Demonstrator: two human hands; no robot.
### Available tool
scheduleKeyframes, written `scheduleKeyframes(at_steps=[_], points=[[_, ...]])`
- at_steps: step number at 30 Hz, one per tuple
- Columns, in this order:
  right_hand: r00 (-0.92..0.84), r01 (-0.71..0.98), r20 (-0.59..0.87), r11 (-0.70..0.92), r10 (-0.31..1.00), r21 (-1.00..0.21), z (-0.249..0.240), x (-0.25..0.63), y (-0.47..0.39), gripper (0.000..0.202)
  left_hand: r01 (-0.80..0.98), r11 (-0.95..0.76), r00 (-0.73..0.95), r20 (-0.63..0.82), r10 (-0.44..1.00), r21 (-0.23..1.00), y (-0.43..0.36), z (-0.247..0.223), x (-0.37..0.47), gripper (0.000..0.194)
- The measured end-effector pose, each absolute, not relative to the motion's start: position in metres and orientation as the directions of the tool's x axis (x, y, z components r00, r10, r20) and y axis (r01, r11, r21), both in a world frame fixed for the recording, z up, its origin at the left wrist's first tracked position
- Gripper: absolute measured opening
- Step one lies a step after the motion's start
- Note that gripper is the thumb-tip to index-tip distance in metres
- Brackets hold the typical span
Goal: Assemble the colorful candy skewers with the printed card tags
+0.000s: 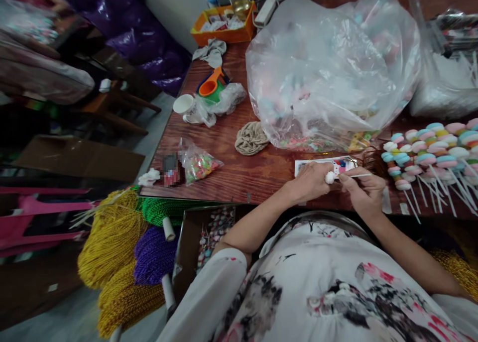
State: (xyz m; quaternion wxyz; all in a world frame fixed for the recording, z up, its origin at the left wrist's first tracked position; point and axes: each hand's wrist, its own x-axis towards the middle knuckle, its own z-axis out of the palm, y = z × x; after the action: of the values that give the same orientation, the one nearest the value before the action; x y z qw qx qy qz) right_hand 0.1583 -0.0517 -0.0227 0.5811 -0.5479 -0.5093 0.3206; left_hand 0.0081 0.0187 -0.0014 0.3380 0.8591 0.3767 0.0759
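Near the table's front edge, my left hand [313, 180] is closed with a small white ball-shaped piece [329, 177] at its fingertips. Close beside it, my right hand [364, 188] pinches a thin white stick [360, 175], whose inner end is hidden by the fingers. Under and behind both hands lies a white printed card [300, 166] with red and blue marks. To the right, a pile of pastel pink, blue and white candy-like skewers [425, 159] on white sticks rests on the table. Behind my hands stands a large clear bag [317, 68] of pastel pieces.
On the wooden table [231, 177] are a beige cloth coil [252, 138], a small bag of colourful pieces [201, 165], a white cup [183, 104], an orange tape dispenser [211, 85] and an orange tray [224, 31]. Yellow cord bundles [112, 237] stand at lower left. Another person sits at far left.
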Motion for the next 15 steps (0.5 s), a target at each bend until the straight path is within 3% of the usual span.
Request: scheduleKeyframes(at_steps=[3,6,8,10,12,15], points=[[0.339,0.039,0.135,0.130,0.931,-0.991,-0.030,0.152,-0.048,0.012,0.583,-0.478,0.706,-0.119,0.698,0.657,0.015,0.002,0.011,0.032],[0.392,-0.175,0.011,0.086,0.920,-0.981,-0.035,0.154,-0.044,0.014,0.540,-0.514,0.745,-0.095,0.660,0.666,0.015,0.008,0.004,0.072],[0.405,-0.271,-0.015,0.104,0.914,-0.957,-0.035,0.159,-0.042,0.015,0.595,-0.569,0.741,-0.112,0.662,0.568,0.016,0.012,-0.004,0.093],[0.418,-0.320,-0.008,0.139,0.908,-0.937,-0.032,0.164,-0.041,0.016,0.674,-0.594,0.710,-0.163,0.685,0.440,0.017,0.013,-0.013,0.081],[0.428,-0.347,-0.004,0.161,0.904,-0.924,-0.028,0.167,-0.040,0.017,0.713,-0.581,0.685,-0.210,0.698,0.393,0.018,0.011,-0.018,0.047],[0.443,-0.345,-0.001,0.170,0.897,-0.923,-0.023,0.166,-0.037,0.022,0.661,-0.510,0.694,-0.190,0.694,0.550,0.016,0.002,-0.017,0.015]])
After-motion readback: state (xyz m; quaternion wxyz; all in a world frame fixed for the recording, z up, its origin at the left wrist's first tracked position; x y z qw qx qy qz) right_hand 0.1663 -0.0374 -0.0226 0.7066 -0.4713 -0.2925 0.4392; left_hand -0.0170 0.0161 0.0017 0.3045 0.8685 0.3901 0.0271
